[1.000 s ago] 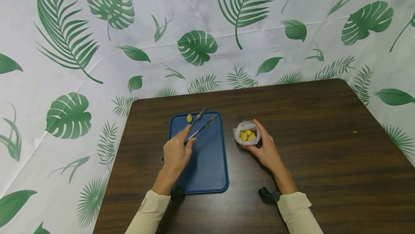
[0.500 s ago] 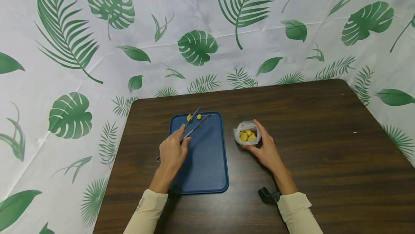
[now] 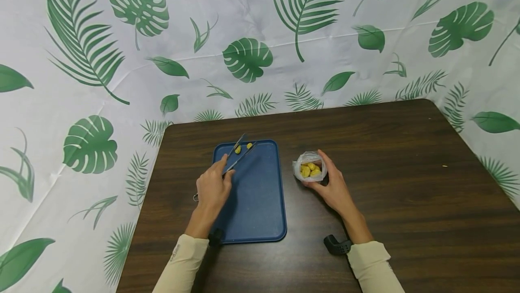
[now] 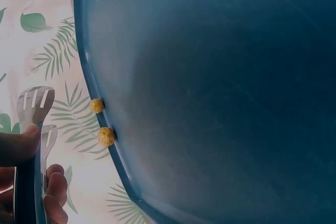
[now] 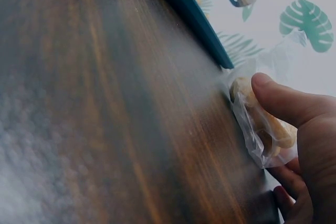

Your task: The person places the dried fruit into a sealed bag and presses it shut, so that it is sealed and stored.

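My left hand (image 3: 213, 187) grips metal tongs (image 3: 241, 156) over the left side of a blue tray (image 3: 260, 198). The tongs' slotted tips (image 4: 35, 103) are spread apart, with nothing pinched between them. Two small yellow balls (image 3: 238, 150) with a rough surface lie by the tray's far edge, and in the head view they appear between the tong arms. To the right of the tray, my right hand (image 3: 335, 189) holds a clear plastic bag (image 3: 296, 166) upright, thumb and fingers around its sides. Several yellow pieces (image 3: 310, 169) sit inside its open mouth.
A dark wooden table (image 3: 386, 148) carries the tray and bag. Behind it hangs a white cloth (image 3: 284, 81) with green leaf prints. A tiny yellow crumb (image 3: 444, 165) lies on the table far right. Black bands (image 3: 337, 244) are on the wrists.
My left hand and the tongs have moved left, so both yellow balls on the tray now show. The nearer ball has shifted slightly. My right hand and the bag stay in place.
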Motion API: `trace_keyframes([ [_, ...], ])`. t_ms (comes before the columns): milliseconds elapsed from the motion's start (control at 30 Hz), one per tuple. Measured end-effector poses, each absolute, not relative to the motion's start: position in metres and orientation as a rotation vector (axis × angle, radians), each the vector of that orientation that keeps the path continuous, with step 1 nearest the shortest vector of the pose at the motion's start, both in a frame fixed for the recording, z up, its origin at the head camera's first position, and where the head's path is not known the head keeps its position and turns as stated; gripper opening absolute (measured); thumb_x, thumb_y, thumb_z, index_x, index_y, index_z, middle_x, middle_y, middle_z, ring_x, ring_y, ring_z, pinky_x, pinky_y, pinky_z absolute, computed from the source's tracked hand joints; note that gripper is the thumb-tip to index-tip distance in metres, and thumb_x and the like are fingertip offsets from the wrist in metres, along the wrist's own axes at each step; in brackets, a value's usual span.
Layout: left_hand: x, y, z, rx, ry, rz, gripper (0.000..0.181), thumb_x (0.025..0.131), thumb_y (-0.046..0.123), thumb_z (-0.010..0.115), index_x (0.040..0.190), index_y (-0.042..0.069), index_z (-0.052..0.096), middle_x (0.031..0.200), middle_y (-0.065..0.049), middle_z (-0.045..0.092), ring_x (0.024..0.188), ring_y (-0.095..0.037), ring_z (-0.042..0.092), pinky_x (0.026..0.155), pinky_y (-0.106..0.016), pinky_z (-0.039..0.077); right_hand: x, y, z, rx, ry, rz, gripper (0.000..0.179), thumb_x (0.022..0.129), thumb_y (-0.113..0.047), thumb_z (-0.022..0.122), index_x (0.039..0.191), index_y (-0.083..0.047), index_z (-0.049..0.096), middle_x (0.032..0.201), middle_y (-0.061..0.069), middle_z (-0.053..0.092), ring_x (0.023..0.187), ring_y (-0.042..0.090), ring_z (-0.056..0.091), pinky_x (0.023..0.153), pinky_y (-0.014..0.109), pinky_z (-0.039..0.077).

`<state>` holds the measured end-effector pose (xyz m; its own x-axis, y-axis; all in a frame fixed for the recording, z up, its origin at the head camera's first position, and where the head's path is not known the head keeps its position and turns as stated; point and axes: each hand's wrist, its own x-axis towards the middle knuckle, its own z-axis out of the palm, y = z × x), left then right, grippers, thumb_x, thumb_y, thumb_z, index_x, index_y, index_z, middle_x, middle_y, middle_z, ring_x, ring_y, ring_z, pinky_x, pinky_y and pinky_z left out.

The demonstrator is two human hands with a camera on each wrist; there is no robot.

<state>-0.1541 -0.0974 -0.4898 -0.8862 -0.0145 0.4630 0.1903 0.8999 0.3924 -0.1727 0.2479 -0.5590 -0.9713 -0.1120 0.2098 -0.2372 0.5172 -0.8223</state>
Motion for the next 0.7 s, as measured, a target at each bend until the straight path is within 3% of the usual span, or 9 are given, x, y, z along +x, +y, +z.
trace_keyframes([
  [433, -0.1579, -0.1038, -0.4924, -0.032, -2.651, -0.585, 0.051, 0.089, 0.020, 0.081, 0.136, 0.005, 0.068, 0.119, -0.018, 0.076, 0.088, -0.042, 0.076, 0.066, -0.059, 0.057, -0.1710, 0.2484, -0.5586, 0.277, -2.649, 1.444, 0.102, 0.083, -0.023, 0.088, 0.164, -0.028, 0.026, 0.163, 0.017, 0.040, 0.148, 0.047, 0.038, 0.114, 0.074, 0.026],
  [700, -0.1594, -0.1063, -0.4933, 0.000, -2.691, -0.569, 0.051, 0.090, 0.020, 0.080, 0.137, 0.007, 0.068, 0.118, -0.019, 0.076, 0.086, -0.044, 0.075, 0.067, -0.059, 0.057, -0.1712, 0.2484, -0.5584, 0.291, -2.644, 1.445, 0.102, 0.083, -0.023, 0.088, 0.164, -0.027, 0.027, 0.163, 0.017, 0.040, 0.147, 0.047, 0.038, 0.113, 0.075, 0.028],
])
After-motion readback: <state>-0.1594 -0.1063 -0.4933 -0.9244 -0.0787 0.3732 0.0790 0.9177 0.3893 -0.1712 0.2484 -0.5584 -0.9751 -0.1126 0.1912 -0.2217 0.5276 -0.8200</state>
